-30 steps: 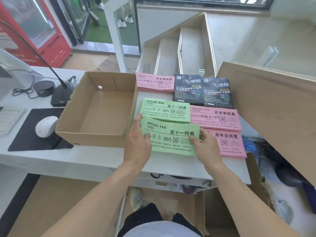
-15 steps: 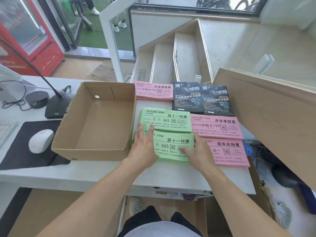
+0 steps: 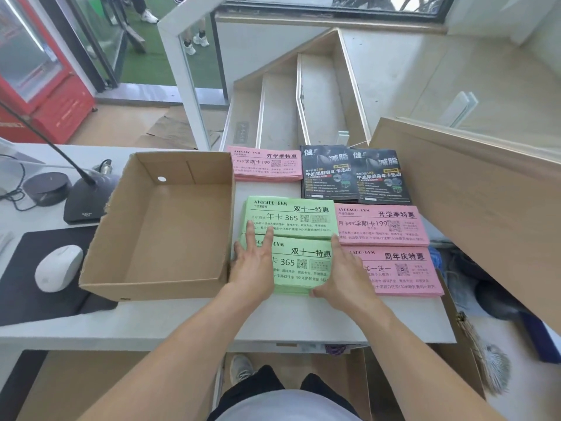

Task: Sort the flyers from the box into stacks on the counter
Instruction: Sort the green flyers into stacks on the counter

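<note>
Sorting of flyers at a reception counter, seen from the head camera. The cardboard box (image 3: 158,226) stands open on the white counter (image 3: 182,320) and shows a bare bottom; no flyer is visible in it, so the emptying step appears complete.

All flyers lie to the right of the box. At the back lie a pink stack (image 3: 267,164) and two black stacks (image 3: 353,174) side by side. In the middle row a far green stack (image 3: 291,217) lies just beside a second pink stack (image 3: 381,224). In the front row a near green stack (image 3: 303,265) lies beside a third pink stack (image 3: 403,270) with a different heading.

The left hand (image 3: 253,265) lies flat on the left part of the near green stack, fingers straight and spread, the fingertips reaching the lower edge of the far green stack. The right hand (image 3: 344,273) stands against the right edge of the same stack, fingers extended and together, the thumb at its front corner. Neither hand grasps anything; both press or brace the paper.

Judgement of progress: the task looks nearly finished. The hands seem to be squaring the near green stack. What may remain is to merge stacks of one design, since green, black and one pink design each occupy two places. Whether that is wanted cannot be told.

Also present: a computer mouse (image 3: 57,267) on a dark mat (image 3: 36,302) and a desk microphone (image 3: 86,202), left of the box.
</note>
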Motion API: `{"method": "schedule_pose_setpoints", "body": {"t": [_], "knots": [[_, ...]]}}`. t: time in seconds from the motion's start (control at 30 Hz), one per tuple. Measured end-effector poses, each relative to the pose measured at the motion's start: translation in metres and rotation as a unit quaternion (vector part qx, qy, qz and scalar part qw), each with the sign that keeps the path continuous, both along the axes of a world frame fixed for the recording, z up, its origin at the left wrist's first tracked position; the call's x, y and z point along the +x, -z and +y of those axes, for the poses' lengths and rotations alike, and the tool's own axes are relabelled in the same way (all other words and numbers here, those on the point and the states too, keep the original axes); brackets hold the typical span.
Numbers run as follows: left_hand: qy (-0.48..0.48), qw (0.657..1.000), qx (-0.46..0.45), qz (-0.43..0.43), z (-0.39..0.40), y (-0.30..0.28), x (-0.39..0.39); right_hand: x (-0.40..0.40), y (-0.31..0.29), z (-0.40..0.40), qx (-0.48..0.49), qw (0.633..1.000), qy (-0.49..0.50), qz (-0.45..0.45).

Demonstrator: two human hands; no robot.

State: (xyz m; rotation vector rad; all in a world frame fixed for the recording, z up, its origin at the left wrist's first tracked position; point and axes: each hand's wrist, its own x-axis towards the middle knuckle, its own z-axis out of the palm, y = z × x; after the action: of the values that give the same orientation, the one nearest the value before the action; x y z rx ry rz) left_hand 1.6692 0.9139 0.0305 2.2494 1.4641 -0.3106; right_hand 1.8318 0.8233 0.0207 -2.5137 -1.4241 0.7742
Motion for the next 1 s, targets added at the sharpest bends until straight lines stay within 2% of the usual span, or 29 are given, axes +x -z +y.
{"method": "schedule_pose_setpoints", "body": {"t": [0.3,0.53,0.7,1.0], "knots": [[0.003,0.999,-0.002,0.036,0.002,-0.002,-0.001,-0.003,-0.005,0.002,0.017,1.000,0.006,0.012],[0.002,0.998,-0.018,0.053,0.005,-0.003,0.000,0.016,-0.019,0.011,-0.038,0.999,-0.016,0.018],[0.007,0.999,-0.007,0.051,0.006,-0.004,-0.001,0.026,-0.019,0.027,0.022,0.998,0.018,0.062],[0.007,1.000,-0.012,0.019,0.003,-0.015,-0.007,0.027,-0.006,0.026,0.049,0.993,0.055,0.090]]}}
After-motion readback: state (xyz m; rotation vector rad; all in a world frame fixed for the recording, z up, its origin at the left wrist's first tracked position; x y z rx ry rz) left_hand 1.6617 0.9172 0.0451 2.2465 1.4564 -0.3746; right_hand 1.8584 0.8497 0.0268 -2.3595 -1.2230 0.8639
